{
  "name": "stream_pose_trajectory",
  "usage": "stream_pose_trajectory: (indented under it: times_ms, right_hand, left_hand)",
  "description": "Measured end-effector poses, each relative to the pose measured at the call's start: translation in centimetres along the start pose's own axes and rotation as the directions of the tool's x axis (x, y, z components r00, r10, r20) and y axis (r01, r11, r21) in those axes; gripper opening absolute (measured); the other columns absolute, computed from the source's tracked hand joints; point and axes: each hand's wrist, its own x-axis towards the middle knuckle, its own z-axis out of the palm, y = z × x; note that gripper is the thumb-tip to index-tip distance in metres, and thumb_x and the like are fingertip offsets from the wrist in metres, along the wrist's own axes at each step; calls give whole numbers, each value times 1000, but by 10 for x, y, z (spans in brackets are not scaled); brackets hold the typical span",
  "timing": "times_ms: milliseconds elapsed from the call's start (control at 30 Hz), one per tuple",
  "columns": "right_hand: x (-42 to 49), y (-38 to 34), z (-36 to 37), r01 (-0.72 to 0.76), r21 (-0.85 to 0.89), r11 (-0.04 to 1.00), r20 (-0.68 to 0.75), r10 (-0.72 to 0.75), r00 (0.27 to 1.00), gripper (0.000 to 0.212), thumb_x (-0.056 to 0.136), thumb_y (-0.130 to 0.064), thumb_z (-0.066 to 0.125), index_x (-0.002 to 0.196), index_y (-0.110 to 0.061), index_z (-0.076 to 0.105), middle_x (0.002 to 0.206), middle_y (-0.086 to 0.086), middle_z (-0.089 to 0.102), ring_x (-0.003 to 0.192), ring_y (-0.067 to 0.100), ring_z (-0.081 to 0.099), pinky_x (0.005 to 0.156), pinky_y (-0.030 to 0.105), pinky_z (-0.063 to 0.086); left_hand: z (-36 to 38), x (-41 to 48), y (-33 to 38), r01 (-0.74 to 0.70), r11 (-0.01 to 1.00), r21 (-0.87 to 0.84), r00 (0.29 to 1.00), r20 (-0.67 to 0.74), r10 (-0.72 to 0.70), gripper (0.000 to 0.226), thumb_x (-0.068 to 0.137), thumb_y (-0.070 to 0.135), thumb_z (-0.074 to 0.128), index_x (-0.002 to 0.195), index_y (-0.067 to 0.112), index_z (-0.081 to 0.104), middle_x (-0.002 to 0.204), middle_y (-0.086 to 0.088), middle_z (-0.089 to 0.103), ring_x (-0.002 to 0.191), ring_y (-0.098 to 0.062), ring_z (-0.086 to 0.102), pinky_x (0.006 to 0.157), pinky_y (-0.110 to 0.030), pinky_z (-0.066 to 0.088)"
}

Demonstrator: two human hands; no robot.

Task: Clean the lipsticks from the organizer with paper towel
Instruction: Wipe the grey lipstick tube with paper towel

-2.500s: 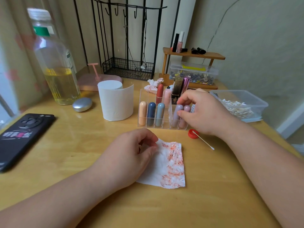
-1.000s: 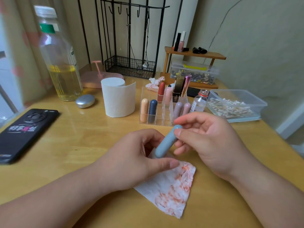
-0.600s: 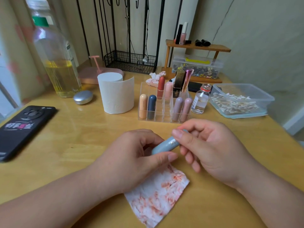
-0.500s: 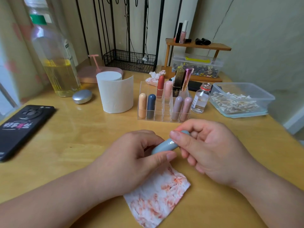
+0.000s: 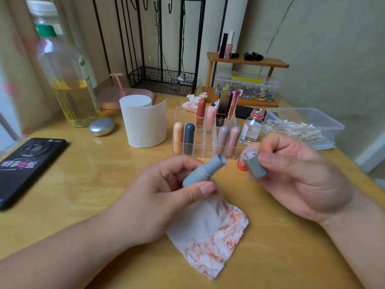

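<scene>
My left hand (image 5: pixel 162 197) grips the grey-blue lipstick body (image 5: pixel 203 171), its open end tilted up to the right. A red-smeared paper towel (image 5: pixel 210 232) lies on the table, partly under that hand. My right hand (image 5: pixel 300 176) pinches the matching grey-blue cap (image 5: pixel 253 162), whose open mouth shows red smears inside. The two parts are apart. Behind them stands the clear organizer (image 5: pixel 205 134) with several lipsticks upright in its slots.
A toilet paper roll (image 5: pixel 143 122), a silver case (image 5: pixel 102 126) and an oil bottle (image 5: pixel 68 80) stand at back left. A black phone (image 5: pixel 27 163) lies at left. A small glass bottle (image 5: pixel 251 129), its red cap (image 5: pixel 240 165) and a cotton-swab tub (image 5: pixel 302 127) are at right.
My right hand took the grey-blue lipstick from the organizer and brought it over the towel. Both hands then pulled the cap off; cap and body are now separated.
</scene>
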Motion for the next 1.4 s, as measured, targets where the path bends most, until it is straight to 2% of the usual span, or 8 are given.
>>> stream_pose_trajectory:
  times_ms: [167,367,567,833,1033,1133,1267,1400]
  right_hand:
    - [0,2,2,103,-338,936,-65,-133,989,34,59,-9,92,75,-17,64,93,16,70,75,25,62,63,25,53]
    - [7,21,5,-100,-695,712,-186,-43,982,58,72,8,81,106,-28,52,87,5,65,64,28,62,59,39,55]
    - [10,30,3,-173,-812,557,-183,37,982,61,78,-4,80,115,-40,48,89,-6,64,67,11,64,64,28,48]
    - [9,34,0,-180,-827,533,-180,53,982,58,78,-10,81,114,-45,51,91,-13,64,65,10,63,62,24,48]
    - [9,36,1,-193,-861,470,-176,80,981,46,76,-15,81,111,-37,59,91,-9,64,66,9,64,67,32,54]
    - [7,37,2,-183,-864,470,-168,75,983,39,78,-13,79,107,-33,63,90,-7,66,67,7,63,67,29,52]
    - [5,32,10,-178,-743,645,-190,53,980,21,83,-9,76,95,-23,69,86,0,71,71,25,63,66,32,54]
    - [1,26,18,-220,-587,779,-68,224,972,29,74,-15,76,102,-16,69,92,7,73,83,24,68,76,33,56]
  left_hand:
    - [-1,0,-3,51,999,-20,998,40,-50,26,90,23,64,104,4,52,94,-21,70,87,-32,65,83,-44,51]
    - [-2,-1,-6,63,993,102,996,61,-69,20,91,33,65,97,14,59,89,-9,69,78,-23,58,72,-34,47]
    - [-2,-1,-6,52,992,115,995,79,-62,25,88,41,67,97,18,64,92,-12,68,87,-35,60,82,-52,48]
    - [-1,0,-7,60,991,120,992,99,-72,20,88,38,67,98,20,68,94,4,71,90,-17,65,84,-34,51]
    - [-2,-2,-6,81,988,132,990,102,-95,27,85,41,72,97,16,68,93,-18,66,90,-39,59,85,-56,47]
    - [-3,-3,-7,88,989,121,989,107,-101,23,87,37,72,98,17,70,95,-15,69,93,-37,62,89,-56,47]
    - [-2,0,-7,100,993,58,991,86,-105,24,85,27,72,107,18,75,109,-14,72,107,-38,65,99,-54,48]
    - [1,1,-3,82,995,-57,992,101,-76,31,78,9,73,105,23,78,111,-2,75,108,-13,68,90,-22,53]
